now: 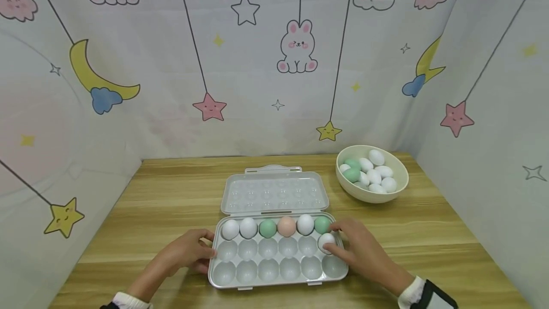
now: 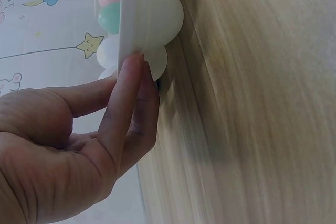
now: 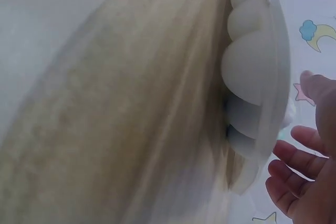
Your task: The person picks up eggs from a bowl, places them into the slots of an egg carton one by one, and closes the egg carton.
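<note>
A light grey plastic egg carton (image 1: 279,267) lies on the table with its lid folded back. Along its back row sit white eggs (image 1: 305,224), green eggs (image 1: 268,228) and one peach egg (image 1: 286,226). One white egg (image 1: 327,241) is in the right-end cup of the middle row. At the carton's left end, my left hand (image 1: 190,253) pinches the rim; its fingers (image 2: 128,93) press the outer side in the left wrist view. My right hand (image 1: 364,252) is around that middle-row egg, thumb and fingers (image 3: 302,158) spread apart at the rim in the right wrist view.
A cream bowl (image 1: 372,198) holding several white and green eggs stands at the back right of the wooden table (image 1: 171,190). The clear lid (image 1: 274,192) lies behind the cups. A printed cloth (image 1: 253,132) hangs behind the table and at both sides.
</note>
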`<state>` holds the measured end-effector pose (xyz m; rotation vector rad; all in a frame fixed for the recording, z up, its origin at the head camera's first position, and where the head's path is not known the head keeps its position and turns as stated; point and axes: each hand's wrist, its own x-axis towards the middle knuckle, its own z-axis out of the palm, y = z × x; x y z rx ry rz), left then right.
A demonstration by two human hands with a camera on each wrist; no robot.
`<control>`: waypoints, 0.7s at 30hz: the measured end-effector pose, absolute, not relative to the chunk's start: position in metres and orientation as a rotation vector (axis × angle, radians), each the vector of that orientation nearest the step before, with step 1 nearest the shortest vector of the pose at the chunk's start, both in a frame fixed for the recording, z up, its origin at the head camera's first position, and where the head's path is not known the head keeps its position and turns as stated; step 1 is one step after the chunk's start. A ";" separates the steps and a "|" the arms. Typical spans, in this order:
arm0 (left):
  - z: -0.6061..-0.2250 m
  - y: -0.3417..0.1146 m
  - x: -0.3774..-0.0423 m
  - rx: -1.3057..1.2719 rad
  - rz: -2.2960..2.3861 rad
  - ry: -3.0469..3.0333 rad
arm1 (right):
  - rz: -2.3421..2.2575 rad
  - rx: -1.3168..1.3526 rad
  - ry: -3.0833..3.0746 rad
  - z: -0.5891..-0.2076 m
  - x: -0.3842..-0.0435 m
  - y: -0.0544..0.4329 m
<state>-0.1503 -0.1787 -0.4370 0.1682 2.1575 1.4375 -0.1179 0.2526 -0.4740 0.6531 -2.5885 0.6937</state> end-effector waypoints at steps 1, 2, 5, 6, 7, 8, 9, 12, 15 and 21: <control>-0.437 -0.179 -0.151 0.170 1.437 2.156 | 0.699 0.649 -2.573 -0.473 -0.118 0.253; -0.437 -0.179 -0.151 0.170 1.436 2.156 | 0.697 0.639 -2.563 -0.471 -0.119 0.254; -0.439 -0.179 -0.151 0.176 1.431 2.158 | 0.709 0.612 -2.551 -0.464 -0.121 0.257; -0.439 -0.179 -0.151 0.177 1.431 2.158 | 0.715 0.606 -2.551 -0.461 -0.121 0.259; -0.440 -0.179 -0.151 0.178 1.432 2.158 | 0.715 0.599 -2.551 -0.458 -0.122 0.261; -0.440 -0.180 -0.151 0.177 1.432 2.158 | 0.713 0.593 -2.549 -0.455 -0.123 0.262; -0.440 -0.180 -0.151 0.179 1.432 2.159 | 0.714 0.593 -2.542 -0.451 -0.125 0.264; -0.441 -0.180 -0.152 0.179 1.435 2.163 | 0.689 0.600 -2.504 -0.439 -0.130 0.271; -0.441 -0.180 -0.152 0.185 1.440 2.165 | 0.669 0.607 -2.450 -0.427 -0.137 0.278; -0.441 -0.181 -0.151 0.196 1.458 2.150 | 0.634 0.627 -2.326 -0.403 -0.153 0.290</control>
